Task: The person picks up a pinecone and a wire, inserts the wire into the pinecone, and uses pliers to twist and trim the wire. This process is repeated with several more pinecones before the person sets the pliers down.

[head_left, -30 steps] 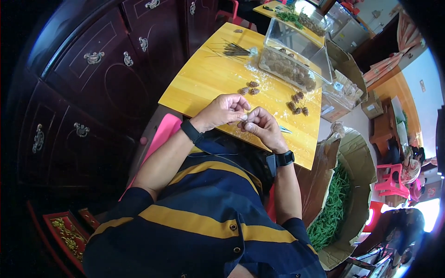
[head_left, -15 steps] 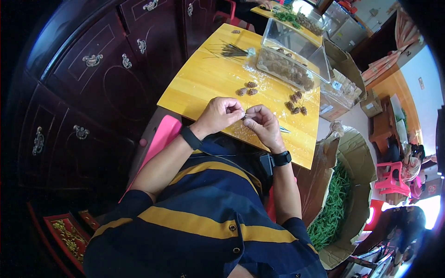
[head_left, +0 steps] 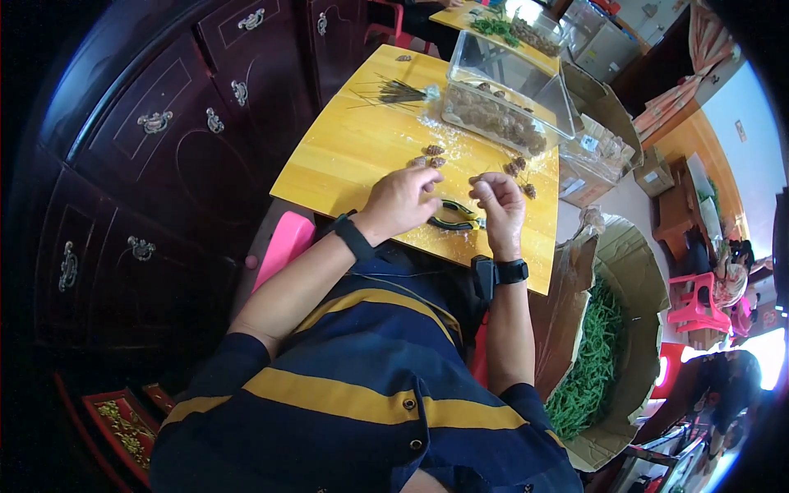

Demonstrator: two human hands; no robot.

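My left hand (head_left: 401, 200) is above the near part of the yellow table, its thumb and fingers apart and nothing seen between them. My right hand (head_left: 503, 204) is raised a short way to its right, thumb and fingertips pinched together; whatever they hold is too small to make out. Between the hands lie pliers (head_left: 457, 216) with black and yellow handles. Just beyond the left fingers sits a small group of brown pine cones (head_left: 434, 150). More pine cones (head_left: 515, 167) lie beyond the right hand, which partly hides them.
A clear plastic bin (head_left: 498, 115) of pine cones stands on the table (head_left: 329, 156), near a bundle of thin dark wires (head_left: 398, 92). White crumbs dot the tabletop. A cardboard box (head_left: 649, 329) with green artificial foliage stands at right, dark cabinets (head_left: 156, 164) at left.
My hands, together at the fingertips before, have parted. The right moved rightward and up, the left slightly right. The pliers, earlier mostly covered by the right hand, now show.
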